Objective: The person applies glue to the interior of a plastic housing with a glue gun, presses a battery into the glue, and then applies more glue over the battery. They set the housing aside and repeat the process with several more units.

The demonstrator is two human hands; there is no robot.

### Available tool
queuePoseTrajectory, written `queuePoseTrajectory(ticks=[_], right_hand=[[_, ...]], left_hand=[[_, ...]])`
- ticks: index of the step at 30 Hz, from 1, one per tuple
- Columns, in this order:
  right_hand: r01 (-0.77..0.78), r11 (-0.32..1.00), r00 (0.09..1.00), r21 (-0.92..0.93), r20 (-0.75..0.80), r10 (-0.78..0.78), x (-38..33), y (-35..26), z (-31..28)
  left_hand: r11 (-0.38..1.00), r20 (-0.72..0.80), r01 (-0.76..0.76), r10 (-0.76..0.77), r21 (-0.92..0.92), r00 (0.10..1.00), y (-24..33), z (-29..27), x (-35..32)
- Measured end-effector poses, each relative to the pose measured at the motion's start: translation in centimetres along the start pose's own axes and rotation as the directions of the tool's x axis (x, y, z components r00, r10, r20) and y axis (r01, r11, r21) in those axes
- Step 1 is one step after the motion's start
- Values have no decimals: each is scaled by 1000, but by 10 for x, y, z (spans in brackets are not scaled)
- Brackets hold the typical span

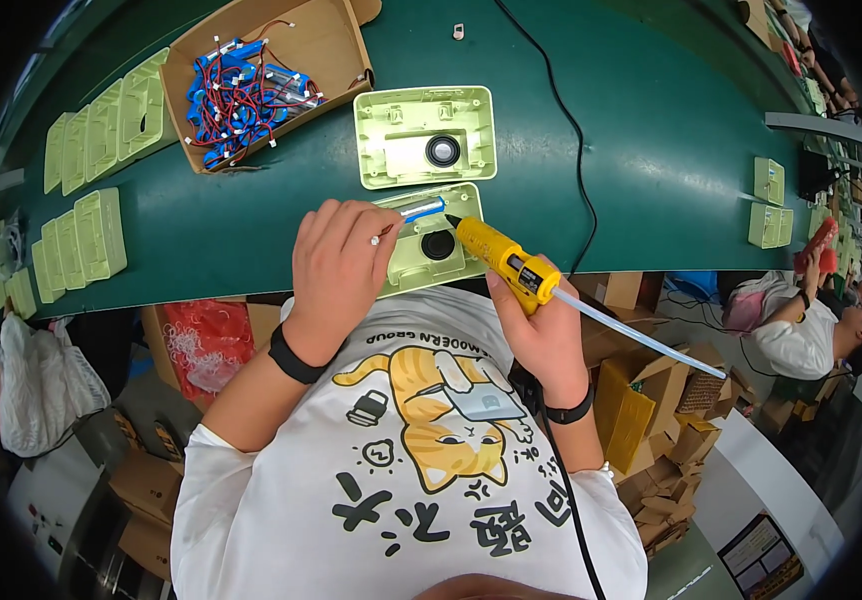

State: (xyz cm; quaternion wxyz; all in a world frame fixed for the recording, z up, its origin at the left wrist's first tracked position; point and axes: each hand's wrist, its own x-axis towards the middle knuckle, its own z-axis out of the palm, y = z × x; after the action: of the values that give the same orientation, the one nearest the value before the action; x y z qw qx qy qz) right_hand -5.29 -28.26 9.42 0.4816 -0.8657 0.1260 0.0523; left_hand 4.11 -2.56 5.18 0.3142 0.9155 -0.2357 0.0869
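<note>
The left hand (339, 262) rests palm-down on the left part of a pale green plastic housing shell (431, 245) that lies open side up at the near edge of the dark green table (651, 170). Its fingers are curled loosely over the shell, and a thin white wire end shows between the fingertips; whether they pinch it cannot be told. Inside this shell sit a small round black speaker and a blue cylindrical battery cell (421, 209) along its far side.

The right hand (549, 335) is wrapped firmly around the handle of a yellow hot glue gun (499, 258), fingers closed on it. The gun's dark nozzle points left and far, ending right at the battery's right end. A translucent glue stick (641, 335) juts from the back of the gun toward the near right, and a black cord (559, 110) runs across the table to the far side.

Just beyond lies a second pale green housing shell (425, 136) with its own black speaker. Far left of it stands an open brown cardboard box (326, 40) full of blue battery cells with red wires. Rows of more green shells (101, 130) line the table's left side.
</note>
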Motion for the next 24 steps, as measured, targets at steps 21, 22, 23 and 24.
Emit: queuePoseTrajectory(ticks=[21, 22, 23, 24], right_hand=[[169, 984, 984, -50, -50, -172, 0, 20, 26], [167, 985, 984, -50, -53, -169, 0, 21, 27], [160, 986, 985, -38, -59, -162, 0, 21, 29], [150, 989, 986, -21, -69, -151, -1, 21, 32]], left_hand=[[802, 236, 410, -338, -434, 911, -35, 18, 3], [790, 241, 410, -334, -455, 911, -36, 19, 3], [776, 242, 407, -328, -482, 913, -37, 19, 3], [778, 242, 404, -325, -481, 914, -37, 20, 3]])
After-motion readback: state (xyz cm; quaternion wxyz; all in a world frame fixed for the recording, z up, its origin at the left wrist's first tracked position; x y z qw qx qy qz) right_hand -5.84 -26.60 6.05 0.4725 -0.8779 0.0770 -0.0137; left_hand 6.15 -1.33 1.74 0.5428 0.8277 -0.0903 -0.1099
